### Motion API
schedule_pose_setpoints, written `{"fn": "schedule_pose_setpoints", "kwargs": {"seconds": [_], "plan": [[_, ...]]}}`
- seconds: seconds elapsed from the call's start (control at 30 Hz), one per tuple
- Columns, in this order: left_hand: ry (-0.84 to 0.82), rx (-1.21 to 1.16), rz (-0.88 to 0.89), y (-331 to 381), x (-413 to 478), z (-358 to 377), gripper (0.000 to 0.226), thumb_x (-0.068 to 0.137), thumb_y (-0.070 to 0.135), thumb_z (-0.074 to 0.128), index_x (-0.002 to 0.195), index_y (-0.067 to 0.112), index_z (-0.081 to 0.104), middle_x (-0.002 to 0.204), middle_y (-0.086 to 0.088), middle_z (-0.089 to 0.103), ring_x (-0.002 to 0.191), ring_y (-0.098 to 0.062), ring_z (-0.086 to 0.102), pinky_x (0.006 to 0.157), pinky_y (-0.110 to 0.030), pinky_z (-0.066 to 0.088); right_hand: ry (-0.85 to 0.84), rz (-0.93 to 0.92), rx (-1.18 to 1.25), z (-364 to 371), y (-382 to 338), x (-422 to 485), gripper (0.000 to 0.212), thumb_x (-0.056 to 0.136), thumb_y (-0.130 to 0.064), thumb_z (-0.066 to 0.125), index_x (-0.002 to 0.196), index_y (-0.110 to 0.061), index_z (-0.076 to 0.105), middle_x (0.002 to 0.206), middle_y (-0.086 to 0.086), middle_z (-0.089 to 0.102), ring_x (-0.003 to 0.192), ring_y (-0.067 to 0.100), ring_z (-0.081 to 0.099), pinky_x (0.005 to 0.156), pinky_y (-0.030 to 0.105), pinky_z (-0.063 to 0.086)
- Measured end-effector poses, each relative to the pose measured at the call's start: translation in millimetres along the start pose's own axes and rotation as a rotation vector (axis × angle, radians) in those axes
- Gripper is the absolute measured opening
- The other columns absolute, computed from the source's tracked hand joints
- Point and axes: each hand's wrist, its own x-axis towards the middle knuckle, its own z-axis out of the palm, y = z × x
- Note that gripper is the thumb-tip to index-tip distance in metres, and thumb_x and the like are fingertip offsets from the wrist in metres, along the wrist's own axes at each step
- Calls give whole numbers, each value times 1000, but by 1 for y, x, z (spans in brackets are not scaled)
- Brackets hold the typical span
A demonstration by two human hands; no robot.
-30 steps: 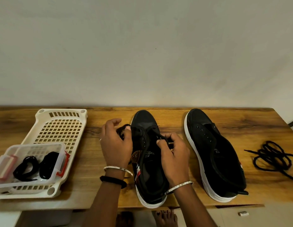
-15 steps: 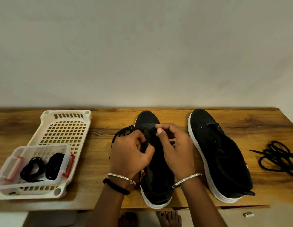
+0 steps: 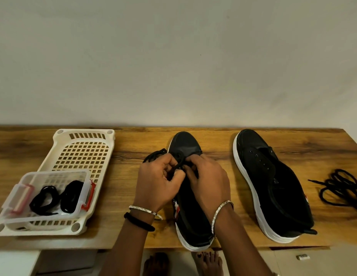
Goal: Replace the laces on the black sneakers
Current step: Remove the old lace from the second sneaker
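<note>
Item: sneaker (image 3: 185, 144), mid-tabletop (image 3: 213, 134), toe toward the wall. Left hand (image 3: 157, 182) and right hand (image 3: 207, 180): fingers curled, pinching a black lace (image 3: 153, 156) at the front eyelets. Second sneaker (image 3: 273, 186): unlaced, just beside. Risks, as I judge them: the tip misses its eyelet, an eyelet gets skipped, the ends come out uneven, or the slack loop snags.

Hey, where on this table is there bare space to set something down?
Widest bare wood on the table: between the white basket and the left sneaker. A narrower strip separates it from the right sneaker; another lies between that and the loose laces. Crowded: left hand and right hand pinch a lace over the left sneaker.
</note>
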Motion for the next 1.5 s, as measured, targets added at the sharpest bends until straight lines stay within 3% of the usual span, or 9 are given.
{"fn": "schedule_pose_setpoints", "kwargs": {"seconds": [0.17,0.33,0.43,0.53,0.63,0.83,1.0,1.2,1.5], "plan": [[12,35,-6,0,0,1,8,76,22,61,70,17,62,50,6,53,41,-16,49,38,-28,40,113,30,76,8,4,0,7,99,-27,58,98,-25,65,91,-9,66,81,13,61,67,32,50],[60,-4,-64,-3,0,-2,8,75,16,64,68,16,63,50,4,55,41,-19,48,39,-27,37,199,598,878,2,19,8,12,98,-18,61,91,-15,69,74,-4,71,60,9,59,65,32,52],[72,-19,-70,-3,0,-2,7,75,16,63,67,15,63,50,3,55,41,-19,49,39,-32,39,177,445,562,0,22,8,3,93,-24,68,92,-21,67,86,-7,68,76,13,64,73,37,55],[71,-20,-62,-2,1,-2,6,75,18,63,69,16,63,51,4,56,41,-19,50,38,-35,42,230,124,205,-2,9,4,28,90,-30,70,116,-26,64,114,-6,54,99,10,55,77,27,48],[60,-34,-60,-4,1,-2,8,76,21,62,70,16,64,53,3,58,42,-19,52,38,-39,43,172,-85,-49,1,-2,1,28,86,-28,74,113,-24,69,119,-1,51,105,15,47,74,26,44],[59,-48,-56,-5,0,-2,8,75,20,61,69,16,62,53,2,57,44,-20,52,40,-41,43,96,-65,-107,4,-4,0,15,90,-29,70,101,-20,71,113,-3,54,105,17,49,68,29,49],[64,-41,-51,-4,0,-2,7,75,19,62,69,15,63,54,2,58,45,-19,54,42,-41,45,22,-22,-36,5,-6,0,26,97,-28,59,122,-24,62,117,-4,58,109,16,49,77,33,49],[80,-22,-42,-2,0,-2,8,75,19,61,69,14,63,53,3,57,45,-19,53,42,-39,45,99,-11,-112,4,-10,-1,14,93,-31,62,100,-21,69,107,-5,55,102,14,47,62,27,44],[54,-20,-27,-2,0,-2,9,75,20,61,68,16,62,52,3,55,44,-19,51,41,-38,43,-15,11,-61,6,-6,0,22,95,-35,61,116,-27,66,113,-8,54,109,15,42,70,27,44]]}}
